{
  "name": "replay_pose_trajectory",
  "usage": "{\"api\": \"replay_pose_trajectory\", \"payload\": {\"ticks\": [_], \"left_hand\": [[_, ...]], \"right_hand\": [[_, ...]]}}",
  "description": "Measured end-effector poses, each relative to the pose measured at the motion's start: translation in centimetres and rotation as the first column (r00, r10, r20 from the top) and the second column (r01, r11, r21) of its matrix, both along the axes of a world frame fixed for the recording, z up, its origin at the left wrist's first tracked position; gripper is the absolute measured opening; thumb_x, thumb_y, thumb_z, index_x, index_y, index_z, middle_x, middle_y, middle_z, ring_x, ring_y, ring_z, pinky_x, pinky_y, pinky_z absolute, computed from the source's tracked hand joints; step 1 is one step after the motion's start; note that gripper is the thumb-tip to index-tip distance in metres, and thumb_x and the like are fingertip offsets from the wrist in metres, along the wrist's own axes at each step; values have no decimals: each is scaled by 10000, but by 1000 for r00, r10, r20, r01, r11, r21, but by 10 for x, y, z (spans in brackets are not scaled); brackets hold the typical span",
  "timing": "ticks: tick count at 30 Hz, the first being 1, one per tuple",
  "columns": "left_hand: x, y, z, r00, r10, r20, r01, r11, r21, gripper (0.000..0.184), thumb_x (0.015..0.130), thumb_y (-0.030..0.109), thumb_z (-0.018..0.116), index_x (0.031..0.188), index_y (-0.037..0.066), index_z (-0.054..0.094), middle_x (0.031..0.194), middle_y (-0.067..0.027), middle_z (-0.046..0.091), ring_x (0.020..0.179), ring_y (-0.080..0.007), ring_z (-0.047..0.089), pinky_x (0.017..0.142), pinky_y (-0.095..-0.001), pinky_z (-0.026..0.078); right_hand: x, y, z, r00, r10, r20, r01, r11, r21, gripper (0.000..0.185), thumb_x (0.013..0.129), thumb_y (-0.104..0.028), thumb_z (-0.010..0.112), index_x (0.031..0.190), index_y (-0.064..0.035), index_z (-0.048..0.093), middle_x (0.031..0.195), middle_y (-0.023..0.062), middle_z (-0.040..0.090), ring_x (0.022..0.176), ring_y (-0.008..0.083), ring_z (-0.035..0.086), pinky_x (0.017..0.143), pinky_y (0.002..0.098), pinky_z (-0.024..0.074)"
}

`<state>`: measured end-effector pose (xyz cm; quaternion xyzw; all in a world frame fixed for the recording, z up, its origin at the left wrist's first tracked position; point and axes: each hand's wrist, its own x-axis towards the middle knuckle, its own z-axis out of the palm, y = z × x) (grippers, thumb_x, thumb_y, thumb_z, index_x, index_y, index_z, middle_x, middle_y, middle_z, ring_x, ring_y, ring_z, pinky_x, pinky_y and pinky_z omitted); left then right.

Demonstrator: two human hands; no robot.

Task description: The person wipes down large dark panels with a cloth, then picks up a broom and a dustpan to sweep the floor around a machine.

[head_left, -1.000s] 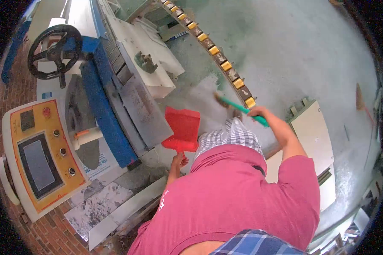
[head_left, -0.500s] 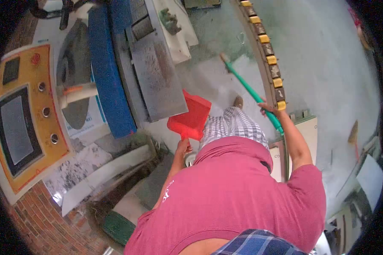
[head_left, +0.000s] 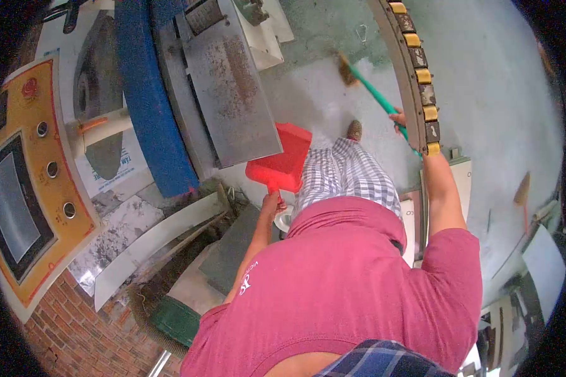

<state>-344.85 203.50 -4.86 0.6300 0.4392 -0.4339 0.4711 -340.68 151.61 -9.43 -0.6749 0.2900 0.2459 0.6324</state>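
My left hand [head_left: 273, 204] is closed around the handle of a red dustpan [head_left: 286, 151], whose pan lies beside the corner of a grey metal machine plate [head_left: 229, 91]. Out to the right, my right hand [head_left: 399, 120] grips the green handle of a brush [head_left: 376, 95]. The bristles [head_left: 345, 70] point away from me, over the grey floor [head_left: 308, 94]. A rail with yellow rollers [head_left: 424, 76] passes over my right forearm and hides part of it and of the handle.
A yellow control panel [head_left: 50, 169] with a screen and knobs stands at the left, next to a blue machine beam [head_left: 151, 100]. Pale cabinet panels [head_left: 462, 182] are by my right arm. Another broom [head_left: 522, 188] is at the far right. Below left are boards [head_left: 151, 242] and bricks [head_left: 75, 320].
The view has shifted toward the machine and roller rail. My right hand has moved the brush, and its bristles now show differently. The dustpan stays in my left hand beside the machine plate.
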Motion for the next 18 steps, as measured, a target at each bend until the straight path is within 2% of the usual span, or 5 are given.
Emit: {"api": "replay_pose_trajectory", "payload": {"ticks": [2, 6, 9, 11, 18], "left_hand": [[2, 3, -8, 999, -47, -6, 46, 999, -14, 315, 736, 380, 462, 731, 65, 447, 633, -42, 499, 492, -146, 525, 488, -295, 474], [7, -7, -5, 998, -63, 11, 62, 998, 33, 321, 729, 378, 459, 704, 59, 444, 614, -48, 498, 487, -146, 525, 490, -296, 473], [11, -14, -6, 999, -2, 47, 2, 1000, 3, 312, 723, 362, 462, 659, 57, 434, 610, -57, 503, 478, -149, 525, 478, -306, 470], [15, -15, -2, 994, -91, 57, 91, 996, -1, 286, 725, 336, 464, 634, 68, 424, 603, -57, 503, 468, -149, 520, 470, -317, 468], [20, -35, 14, 995, -81, 59, 82, 997, -1, 274, 730, 322, 459, 628, 73, 410, 569, -46, 473, 431, -137, 491, 458, -317, 464]], "right_hand": [[-1, -2, 7, 940, -331, 86, 324, 942, 84, 427, 758, -184, 552, 1112, 8, 410, 624, 11, 473, 450, 83, 446, 366, 221, 369], [-10, 0, 19, 927, -374, 24, 357, 903, 240, 459, 756, -185, 553, 1139, 5, 388, 620, 12, 464, 444, 82, 442, 364, 211, 366], [-17, 24, 46, 989, 36, -144, -42, 999, -35, 457, 768, -175, 509, 1169, -32, 344, 594, 21, 437, 436, 92, 443, 364, 232, 385], [-39, 33, 37, 961, 174, -214, -132, 971, 198, 451, 769, -189, 502, 1172, -66, 342, 617, 38, 445, 438, 105, 452, 366, 246, 388], [-78, 13, 3, 878, 311, -365, -296, 950, 100, 429, 768, -223, 501, 1141, -66, 360, 671, 62, 459, 487, 142, 482, 391, 292, 403]]}}
